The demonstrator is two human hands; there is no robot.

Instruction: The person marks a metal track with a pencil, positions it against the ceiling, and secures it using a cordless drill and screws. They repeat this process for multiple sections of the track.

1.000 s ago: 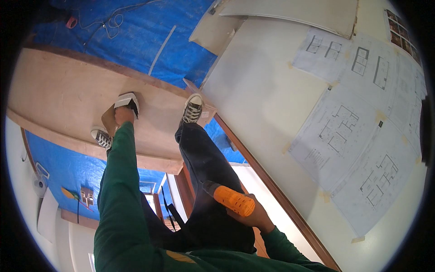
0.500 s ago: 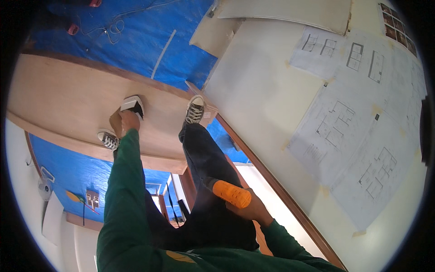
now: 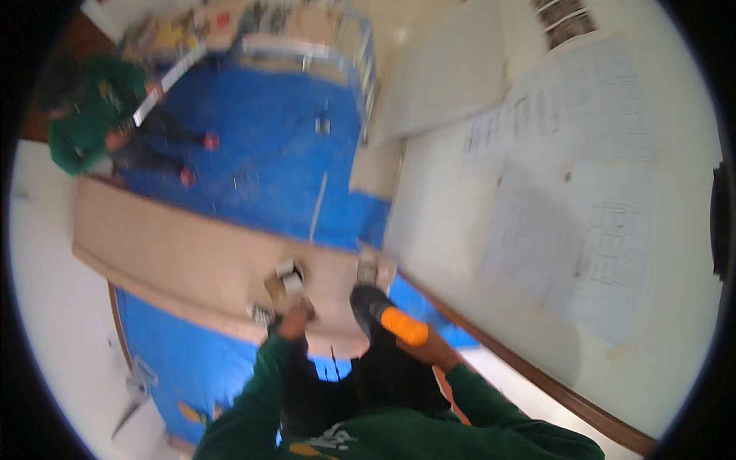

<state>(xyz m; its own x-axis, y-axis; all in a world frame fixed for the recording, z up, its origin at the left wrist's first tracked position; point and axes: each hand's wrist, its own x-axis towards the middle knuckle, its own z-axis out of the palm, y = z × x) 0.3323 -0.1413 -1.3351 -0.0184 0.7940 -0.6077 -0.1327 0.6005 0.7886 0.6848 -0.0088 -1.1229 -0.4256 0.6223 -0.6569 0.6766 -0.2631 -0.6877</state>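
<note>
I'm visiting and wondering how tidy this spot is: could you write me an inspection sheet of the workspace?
Surface: wooden platform, blue sheeting beside it.
Job's things: orange tool; small white-and-dark box on the platform.
Clutter: blurred mixed items beyond the sheeting.
Hands: right hand grips the tool; left hand near the box, grip unclear.
Cables: none clear, picture blurred.
Surroundings: paper plans on a white wall; another person.

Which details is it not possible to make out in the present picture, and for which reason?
Left hand, head view: motion blur hides whether it holds anything.
Right hand, head view: the orange tool covers some fingers.
White-and-black item, head view: too small and blurred to identify.
Paper sheets on the wall, head view: their fine lines are blurred.
</note>
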